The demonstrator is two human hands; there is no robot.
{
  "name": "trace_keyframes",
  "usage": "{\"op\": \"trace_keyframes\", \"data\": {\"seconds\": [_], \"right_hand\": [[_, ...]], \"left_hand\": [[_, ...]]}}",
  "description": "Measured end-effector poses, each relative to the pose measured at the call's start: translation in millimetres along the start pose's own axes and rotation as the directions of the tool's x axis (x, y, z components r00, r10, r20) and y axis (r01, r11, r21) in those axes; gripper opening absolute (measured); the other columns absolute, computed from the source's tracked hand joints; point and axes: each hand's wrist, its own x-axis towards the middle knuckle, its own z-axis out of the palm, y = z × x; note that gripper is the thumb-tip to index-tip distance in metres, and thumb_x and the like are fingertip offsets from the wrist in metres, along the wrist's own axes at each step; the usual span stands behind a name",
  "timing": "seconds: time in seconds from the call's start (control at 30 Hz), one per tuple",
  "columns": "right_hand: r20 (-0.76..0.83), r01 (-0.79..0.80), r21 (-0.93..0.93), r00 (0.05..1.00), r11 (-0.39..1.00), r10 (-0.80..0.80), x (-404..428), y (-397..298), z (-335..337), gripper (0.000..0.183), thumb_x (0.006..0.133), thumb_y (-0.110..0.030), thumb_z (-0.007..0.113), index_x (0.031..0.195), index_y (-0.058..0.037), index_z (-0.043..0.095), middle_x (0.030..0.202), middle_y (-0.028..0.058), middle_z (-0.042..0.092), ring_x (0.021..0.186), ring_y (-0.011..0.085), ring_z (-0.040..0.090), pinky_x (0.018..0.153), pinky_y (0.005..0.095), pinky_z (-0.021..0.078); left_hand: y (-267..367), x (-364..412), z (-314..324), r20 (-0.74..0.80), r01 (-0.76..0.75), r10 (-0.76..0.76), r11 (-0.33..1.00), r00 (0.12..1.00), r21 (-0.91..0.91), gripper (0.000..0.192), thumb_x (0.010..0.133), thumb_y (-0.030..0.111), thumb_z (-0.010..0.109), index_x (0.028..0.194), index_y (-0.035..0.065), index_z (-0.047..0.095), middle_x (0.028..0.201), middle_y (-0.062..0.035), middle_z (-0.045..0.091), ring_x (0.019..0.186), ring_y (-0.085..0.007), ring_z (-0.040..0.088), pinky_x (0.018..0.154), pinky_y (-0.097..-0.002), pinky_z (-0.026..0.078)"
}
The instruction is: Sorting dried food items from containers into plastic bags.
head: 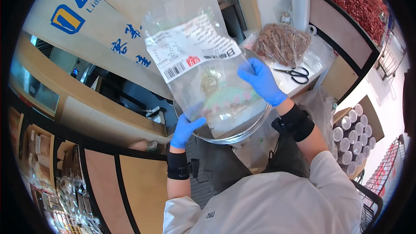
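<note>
My left hand (187,131), in a blue glove, grips the lower left edge of a clear plastic bag (187,94). The bag's right edge is pinched by my right hand (265,81), gloved in the same blue. A white printed label (178,48) with a barcode spans the bag's upper part. Through the film a pale green print shows, and I cannot tell whether it belongs to this bag or to something beneath. Under the bag is a round metal basin (237,139), where a whitish flat thing (242,122) partly shows; the rest is hidden.
On the white table to the right lie black-handled scissors (297,75) and a plastic bag of brown dried strips (281,42). Behind them stands a roll of clear plastic (299,6). Several lidded jars (352,139) fill a box at the right. A wooden counter (110,113) curves along the left.
</note>
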Motion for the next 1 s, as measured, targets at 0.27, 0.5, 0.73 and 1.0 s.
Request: {"op": "trace_keyframes", "data": {"seconds": [0.27, 0.5, 0.73, 1.0], "right_hand": [[0.058, -0.024, 0.030, 0.998, 0.999, 0.023, -21.0, -18.8, -7.9, 0.031, 0.090, -0.016, 0.068, 0.116, -0.0038, 0.058, 0.098, -0.0010, 0.061, 0.092, 0.0068, 0.054, 0.086, 0.0232, 0.0448], [0.304, -0.325, -0.168, 0.881, 0.931, 0.362, -36.8, -6.7, -26.1, 0.043, 0.085, -0.023, 0.072, 0.119, 0.0019, 0.062, 0.100, 0.0021, 0.066, 0.084, 0.0083, 0.059, 0.076, 0.0256, 0.0504], [0.081, -0.136, -0.147, 0.985, 0.980, 0.149, -43.5, 26.7, -10.8, 0.039, 0.084, -0.028, 0.076, 0.107, 0.0015, 0.068, 0.094, 0.0038, 0.068, 0.081, 0.0064, 0.058, 0.071, 0.0251, 0.0484], [0.203, 0.037, -0.423, 0.978, 0.905, 0.055, -49.1, 19.9, -21.2, 0.055, 0.081, -0.044, 0.073, 0.104, 0.0046, 0.066, 0.095, 0.0227, 0.067, 0.084, 0.0289, 0.065, 0.078, 0.0390, 0.0494]], "left_hand": [[-1.3, -9.5, 8.2, -0.162, -0.111, 0.099, 0.992, 0.982, -0.066, 0.049, 0.081, 0.006, 0.073, 0.126, -0.0023, 0.058, 0.111, -0.0071, 0.065, 0.099, -0.0159, 0.061, 0.087, -0.0291, 0.049], [-15.7, -8.4, 17.0, -0.339, -0.287, 0.260, 0.957, 0.904, -0.033, 0.033, 0.083, 0.006, 0.070, 0.114, -0.0038, 0.065, 0.104, -0.0059, 0.067, 0.082, -0.0121, 0.061, 0.074, -0.0256, 0.050], [-24.5, -11.8, 26.2, -0.464, -0.278, 0.275, 0.959, 0.842, 0.065, 0.022, 0.080, 0.008, 0.077, 0.096, -0.0051, 0.070, 0.087, -0.0003, 0.067, 0.073, -0.0074, 0.057, 0.065, -0.0242, 0.046], [-74.3, -0.9, -42.0, -0.259, -0.263, 0.252, 0.965, 0.932, -0.008, 0.043, 0.098, 0.027, 0.053, 0.122, -0.0075, 0.059, 0.119, -0.0179, 0.062, 0.106, -0.0257, 0.058, 0.099, -0.0377, 0.044]]}}
